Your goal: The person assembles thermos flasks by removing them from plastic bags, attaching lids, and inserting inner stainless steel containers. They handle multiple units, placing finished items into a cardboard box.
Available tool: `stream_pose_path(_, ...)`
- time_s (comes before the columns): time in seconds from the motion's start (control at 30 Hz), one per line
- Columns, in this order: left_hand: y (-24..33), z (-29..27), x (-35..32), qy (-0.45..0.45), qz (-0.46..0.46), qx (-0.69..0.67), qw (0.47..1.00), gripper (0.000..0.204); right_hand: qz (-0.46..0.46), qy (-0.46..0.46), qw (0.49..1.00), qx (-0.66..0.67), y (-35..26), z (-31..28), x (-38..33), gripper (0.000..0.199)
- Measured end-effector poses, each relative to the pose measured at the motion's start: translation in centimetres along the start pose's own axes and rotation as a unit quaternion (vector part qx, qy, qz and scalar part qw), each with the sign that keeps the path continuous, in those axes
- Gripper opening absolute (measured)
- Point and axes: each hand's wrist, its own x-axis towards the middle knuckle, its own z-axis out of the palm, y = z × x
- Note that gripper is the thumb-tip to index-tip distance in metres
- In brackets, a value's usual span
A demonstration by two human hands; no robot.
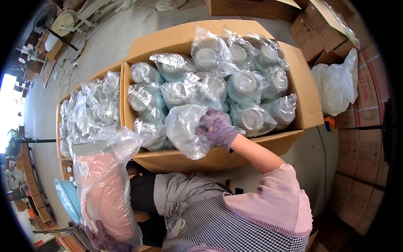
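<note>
pink sleeve [283,195] | checked apron [247,224] | black trousers [146,195] | right hand [218,128]: purple glove [223,133]

Red lettering [369,89] on striped carton [362,107], right; dark print [362,143] on stacked brown cartons [348,140] below and open carton [308,31], upper right; small label [84,169] on pink wrapped article [103,187], illegible.

Glossy, crinkled clear plastic bags [184,128] fill matt brown cardboard boxes [268,145]. Shiny film [127,145] covers a smooth-looking pink cylinder [100,180]. The purple gloves [222,132] look matt and textured; the checked apron [205,220] and pink sleeve [279,193] are dull, creased cloth. The blue basin [66,196] appears smooth plastic.
</note>
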Motion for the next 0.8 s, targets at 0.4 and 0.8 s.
stream_pose_path(0.4,0.3,0.7,-0.2,0.038,-0.050,-0.057,0.996,0.046,0.042,0.225,0.902,0.366,3.6,-9.9,-1.8,0.044)
stream_pose_path(0.8,2.4,1.6,0.0,0.073,0.051,-0.137,0.987,0.048,0.000,-0.231,0.945,-0.232,15.8,3.8,11.1,0.036)
